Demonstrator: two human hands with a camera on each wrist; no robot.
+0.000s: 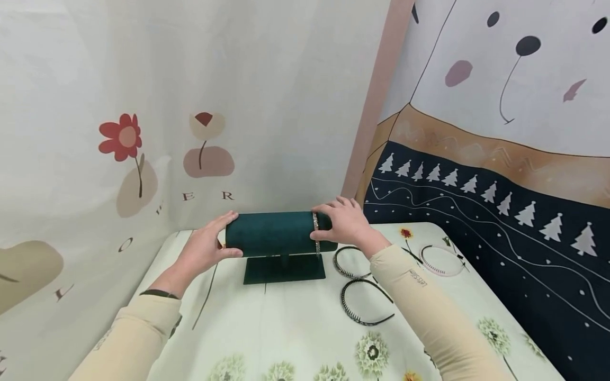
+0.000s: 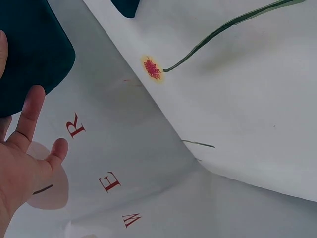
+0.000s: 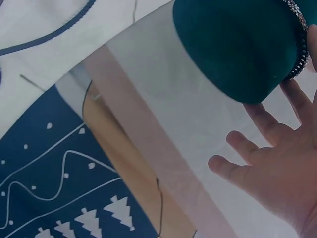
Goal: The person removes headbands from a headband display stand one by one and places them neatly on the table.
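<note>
A dark green velvet display stand, a horizontal roll on a flat base, stands on the table. My left hand grips the roll's left end, thumb in front and fingers over the top and back. A glittery headband arches over the roll near its right end. My right hand holds this headband against the roll, thumb at the front and forefinger on top. In the right wrist view the headband shows its sparkling stones, and the other fingers spread behind the roll. The headband's back side is partly hidden in the head view.
Two black toothed headbands lie on the table right of the stand, one partly behind the right forearm. A pale pink headband lies farther right. The flower-printed tablecloth covers the table. Printed curtains hang behind and at right.
</note>
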